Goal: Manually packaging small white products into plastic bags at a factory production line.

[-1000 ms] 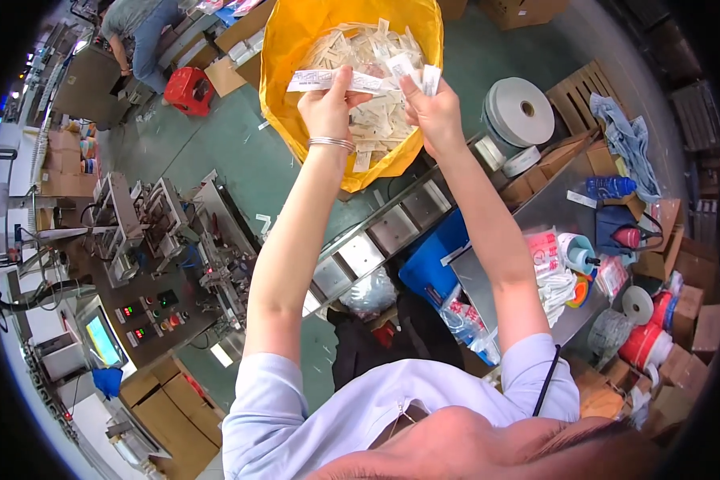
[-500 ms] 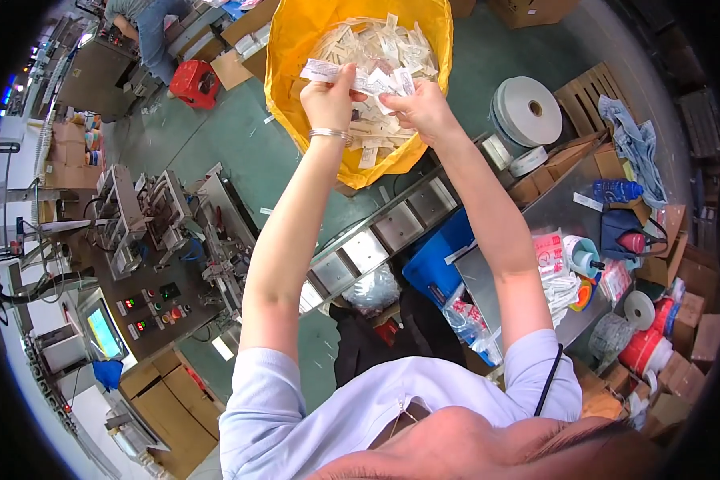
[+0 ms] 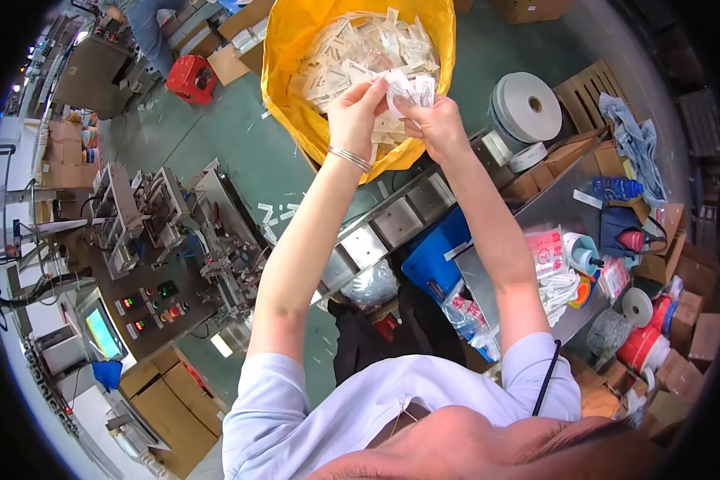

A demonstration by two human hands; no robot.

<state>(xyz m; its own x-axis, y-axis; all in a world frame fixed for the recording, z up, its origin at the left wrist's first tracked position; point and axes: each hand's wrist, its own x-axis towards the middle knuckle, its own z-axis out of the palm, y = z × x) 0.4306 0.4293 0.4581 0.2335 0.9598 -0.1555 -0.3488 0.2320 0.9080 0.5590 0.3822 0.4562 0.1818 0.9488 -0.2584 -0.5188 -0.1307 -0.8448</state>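
Both hands are raised over a large yellow bag (image 3: 280, 76), open at the top and full of small clear-and-white flat packets (image 3: 340, 60). Fingers pinched, my left hand (image 3: 355, 118) grips the left edge of some small white printed packets (image 3: 400, 85). My right hand (image 3: 440, 128) is closed round their lower part, thumb across the front, and the packets fan out above it. The hands are close together, near the bag's near rim. How many packets are held cannot be made out.
Below the bag runs a conveyor of metal trays (image 3: 396, 222). Machinery with a control panel (image 3: 148, 308) stands left. At right are a metal table (image 3: 572, 308), a blue bin (image 3: 436, 256) and large white rolls (image 3: 528, 108). A red stool (image 3: 190, 78) and a person (image 3: 148, 32) are far left.
Both hands have shifted right and slightly nearer, with the left closer to the right. The strip that stuck out left of my left hand is gone from there. More white scraps show on the floor.
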